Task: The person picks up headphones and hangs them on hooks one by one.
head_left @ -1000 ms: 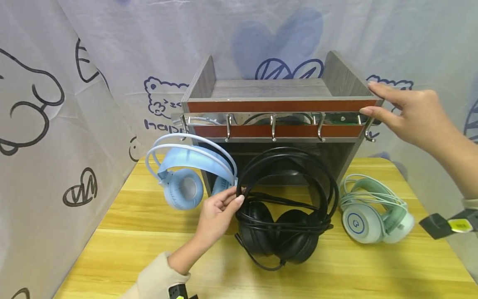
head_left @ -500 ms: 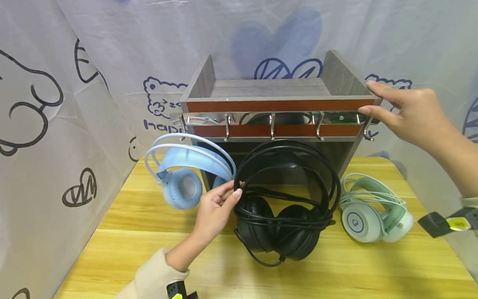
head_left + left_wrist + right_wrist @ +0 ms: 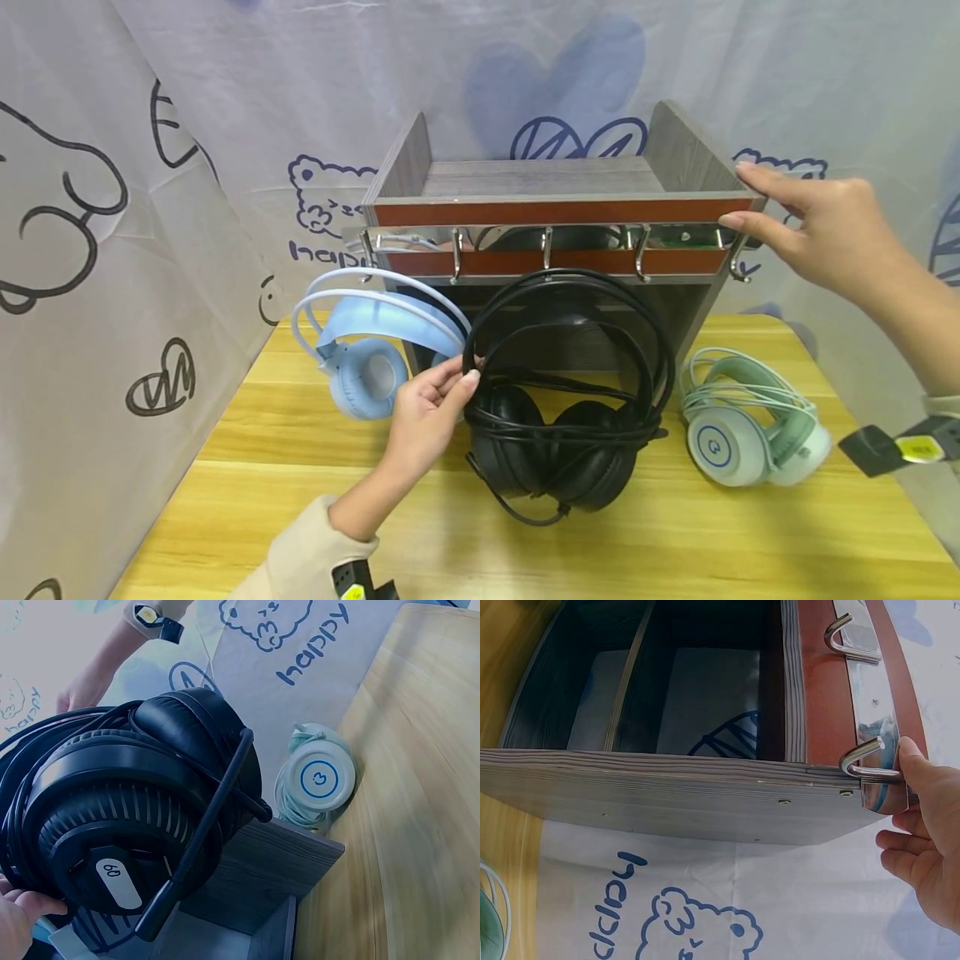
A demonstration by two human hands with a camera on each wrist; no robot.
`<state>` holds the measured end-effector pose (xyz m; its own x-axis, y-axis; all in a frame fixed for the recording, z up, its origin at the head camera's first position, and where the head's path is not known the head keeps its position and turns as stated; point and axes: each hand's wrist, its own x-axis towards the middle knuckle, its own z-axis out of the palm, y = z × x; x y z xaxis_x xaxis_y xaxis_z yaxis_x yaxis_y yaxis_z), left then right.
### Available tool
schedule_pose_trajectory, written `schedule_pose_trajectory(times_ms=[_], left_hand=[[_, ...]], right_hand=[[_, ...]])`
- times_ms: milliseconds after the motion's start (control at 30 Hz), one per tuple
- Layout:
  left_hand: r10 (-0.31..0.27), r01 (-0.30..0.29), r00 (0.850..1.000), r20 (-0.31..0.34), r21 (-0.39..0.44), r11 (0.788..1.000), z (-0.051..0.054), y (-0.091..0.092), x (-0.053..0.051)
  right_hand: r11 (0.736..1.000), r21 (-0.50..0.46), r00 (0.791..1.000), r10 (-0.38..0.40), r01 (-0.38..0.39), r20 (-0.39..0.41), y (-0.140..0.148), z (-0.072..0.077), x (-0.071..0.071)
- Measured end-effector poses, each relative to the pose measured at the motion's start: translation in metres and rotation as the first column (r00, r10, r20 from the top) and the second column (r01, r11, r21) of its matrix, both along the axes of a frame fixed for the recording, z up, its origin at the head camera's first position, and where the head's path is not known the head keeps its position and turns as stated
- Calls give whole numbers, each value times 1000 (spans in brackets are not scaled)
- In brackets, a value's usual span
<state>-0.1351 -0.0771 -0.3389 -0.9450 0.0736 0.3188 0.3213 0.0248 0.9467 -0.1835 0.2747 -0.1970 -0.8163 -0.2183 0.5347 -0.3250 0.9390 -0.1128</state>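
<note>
Black headphones [image 3: 585, 446], held before a grey wooden rack [image 3: 566, 212], below its metal hooks [image 3: 548, 254], left hand [image 3: 422, 421] pinching the headband's side, right hand [image 3: 832, 221] gripping the rack's upper corner, light-blue headphones [image 3: 390, 321] at left, mint-green headphones [image 3: 727, 450] on the surface [image 3: 225, 483].

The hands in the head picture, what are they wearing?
The left hand and the right hand wear no gloves. The left side has a cream sleeve and a small black gadget with a yellow patch. The right side has a pale cuff, partly cut off by the picture's edge, and another black gadget, also marked yellow.
</note>
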Motion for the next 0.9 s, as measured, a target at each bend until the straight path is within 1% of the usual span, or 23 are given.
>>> schedule_pose_trajectory(times_ms=[233, 333, 467, 600, 733, 900], left_hand=[[30, -30, 999, 33, 16, 999, -3, -1, -4], [47, -47, 999, 25, 11, 999, -4, 0, -5], [54, -54, 998, 29, 19, 998, -8, 0, -7], [58, -59, 998, 33, 28, 998, -10, 1, -9], [66, -67, 998, 23, 28, 997, -11, 1, -11], [82, -82, 997, -10, -1, 997, -12, 1, -12]], right_hand=[[1000, 8, 1000, -5, 5, -7, 0, 1, 1], [1000, 6, 1000, 0, 0, -12, 0, 1, 0], [1000, 0, 1000, 12, -12, -26, 0, 1, 0], [1000, -3, 1000, 11, -11, -18, -1, 0, 1], [1000, -4, 1000, 8, -8, -10, 0, 0, 1], [1000, 1, 999, 20, -20, -34, 2, -2, 0]])
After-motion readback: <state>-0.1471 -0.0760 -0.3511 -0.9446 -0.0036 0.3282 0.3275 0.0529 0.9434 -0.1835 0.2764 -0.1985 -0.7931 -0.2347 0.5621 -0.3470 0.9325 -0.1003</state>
